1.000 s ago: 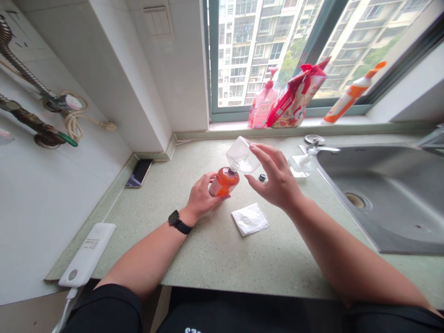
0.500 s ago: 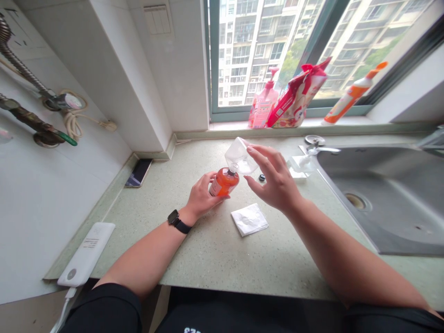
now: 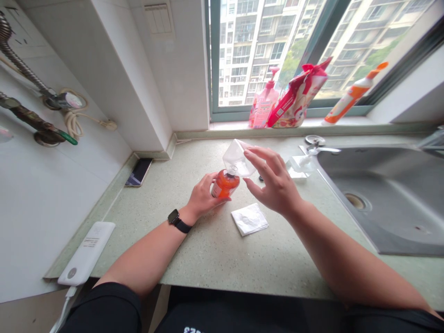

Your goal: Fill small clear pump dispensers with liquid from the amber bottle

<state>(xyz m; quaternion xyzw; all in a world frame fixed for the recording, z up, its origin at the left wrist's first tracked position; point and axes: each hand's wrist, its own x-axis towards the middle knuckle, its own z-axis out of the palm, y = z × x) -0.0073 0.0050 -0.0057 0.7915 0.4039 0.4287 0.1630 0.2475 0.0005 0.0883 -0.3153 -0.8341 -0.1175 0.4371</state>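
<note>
Since the earlier frame, the clear container (image 3: 234, 155) and the right hand (image 3: 277, 185) have shifted slightly left, partly covering the black cap (image 3: 261, 178). The countertop (image 3: 194, 259) adjoins the sink (image 3: 398, 203) at right. The right hand grips the tilted container, fingers spread across its upper side, thumb at its lower edge. The left hand (image 3: 203, 196) is wrapped around the orange bottle (image 3: 227, 184), located below the container, its neck at the container's lower end. A folded tissue (image 3: 249, 219) lies near the bottle.
</note>
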